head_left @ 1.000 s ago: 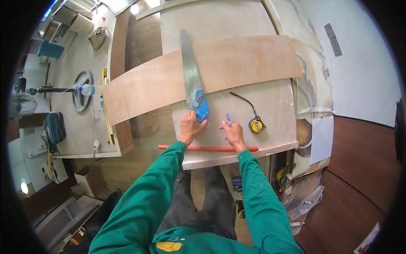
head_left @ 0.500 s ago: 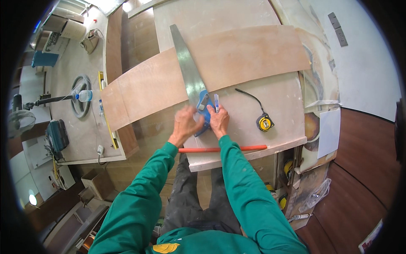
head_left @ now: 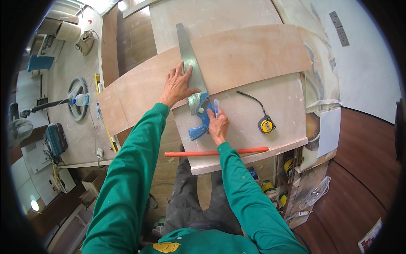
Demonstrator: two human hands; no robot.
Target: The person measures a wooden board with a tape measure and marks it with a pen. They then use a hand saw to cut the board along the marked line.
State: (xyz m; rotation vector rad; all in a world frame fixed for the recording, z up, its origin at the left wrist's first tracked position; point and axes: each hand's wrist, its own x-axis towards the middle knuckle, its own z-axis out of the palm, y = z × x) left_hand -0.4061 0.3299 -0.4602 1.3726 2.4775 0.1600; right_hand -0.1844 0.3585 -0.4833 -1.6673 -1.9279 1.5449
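A handsaw with a blue handle (head_left: 198,131) and a wide steel blade (head_left: 189,55) lies across a long, thin wooden sheet (head_left: 249,51). The blade points away from me, and the handle sits on the pale bench board in front of the sheet. My left hand (head_left: 176,86) is spread open, fingertips against the blade's left side and thumb over it near the handle. My right hand (head_left: 218,126) is closed round a clear, blue-marked pen (head_left: 216,106) standing upright, right beside the saw handle.
A yellow-and-black tape measure (head_left: 266,125) with a black strap lies on the right of the pale board (head_left: 245,118). An orange-red rod (head_left: 190,154) runs along its front edge. To the left, a second bench holds a coiled grey hose (head_left: 78,115) and a water bottle (head_left: 81,100).
My left hand has moved from the saw handle forward onto the blade and spread its fingers. The orange-red rod has shifted slightly left. My right hand stays put with the pen.
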